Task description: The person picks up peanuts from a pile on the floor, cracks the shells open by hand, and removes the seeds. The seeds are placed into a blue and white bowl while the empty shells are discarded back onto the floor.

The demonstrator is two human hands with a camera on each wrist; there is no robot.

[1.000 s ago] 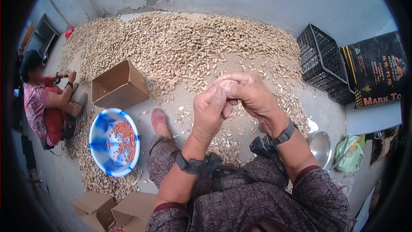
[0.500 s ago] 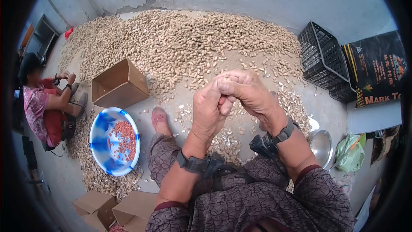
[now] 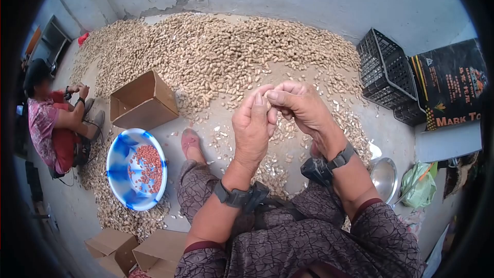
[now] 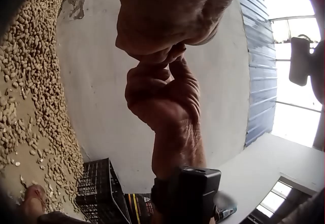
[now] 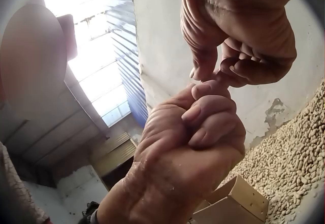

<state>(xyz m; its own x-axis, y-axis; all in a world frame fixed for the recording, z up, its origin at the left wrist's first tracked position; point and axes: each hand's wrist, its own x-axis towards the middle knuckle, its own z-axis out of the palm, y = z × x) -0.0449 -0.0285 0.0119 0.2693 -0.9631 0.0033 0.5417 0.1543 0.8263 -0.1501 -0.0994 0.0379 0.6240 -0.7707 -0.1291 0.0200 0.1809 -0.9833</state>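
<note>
Both hands meet in front of the body, thumbs nearly touching. My left hand (image 3: 250, 126) has its fingers curled and its thumb raised, pinching a small tan peanut (image 3: 268, 104) mostly covered by the fingertips. From the other side the thumb and fingers of my right hand (image 3: 304, 107) grip the same peanut. In the right wrist view the left hand (image 5: 190, 138) shows folded fingers, their contents hidden in the palm. Left of the hands, a blue-and-white basin (image 3: 117, 188) holds shelled red peanut kernels (image 3: 148, 167). Unshelled peanuts (image 3: 226, 46) spread in a broad heap along the wall.
An open cardboard box (image 3: 149, 113) stands behind the basin. Black plastic crates (image 3: 388, 69), a printed black sack (image 3: 447, 82) and a metal bowl (image 3: 383, 177) are at the right. Another person (image 3: 49, 123) sits low at the far left. Broken shells (image 3: 270, 175) litter the floor.
The fingertips have shifted and the right hand's fingers have opened out slightly around the peanut. A red kernel seen at the left fingers half a second ago is now out of sight.
</note>
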